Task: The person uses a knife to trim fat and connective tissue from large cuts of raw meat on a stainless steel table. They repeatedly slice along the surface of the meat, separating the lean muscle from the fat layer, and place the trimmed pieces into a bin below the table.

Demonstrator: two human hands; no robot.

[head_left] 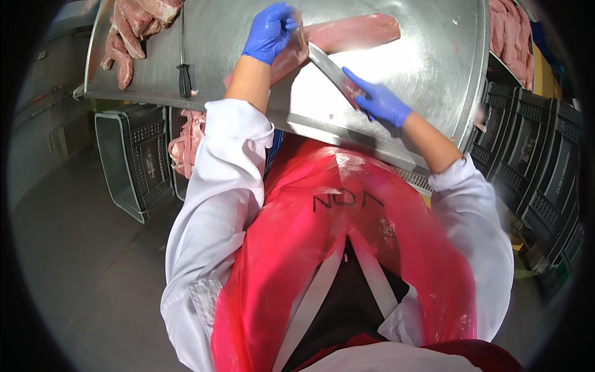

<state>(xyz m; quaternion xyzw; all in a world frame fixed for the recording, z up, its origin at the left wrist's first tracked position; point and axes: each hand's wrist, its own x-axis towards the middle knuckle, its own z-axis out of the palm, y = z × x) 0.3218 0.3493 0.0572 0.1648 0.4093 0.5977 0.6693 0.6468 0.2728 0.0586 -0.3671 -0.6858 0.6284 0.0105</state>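
A long piece of pink meat (353, 32) lies across the steel worktable (403, 80). In a blue glove, my left hand (270, 32) is closed at the left part of the meat, its fingers pinching a thin, raised strip (300, 38). My right hand (383, 103), also gloved in blue, grips a knife (330, 67); the handle is mostly hidden by the hand, and the thumb or a finger stretches along it. The blade points up and left, its tip touching or very near the meat beside the strip.
Several meat pieces (133, 25) lie at the table's far left, near a thin rod with a black handle (185, 80). Meat trimmings (187, 141) fill a crate below the left edge, beside a grey crate (127, 161). Stacked crates (527, 149) and a meat-filled container (511, 40) stand right.
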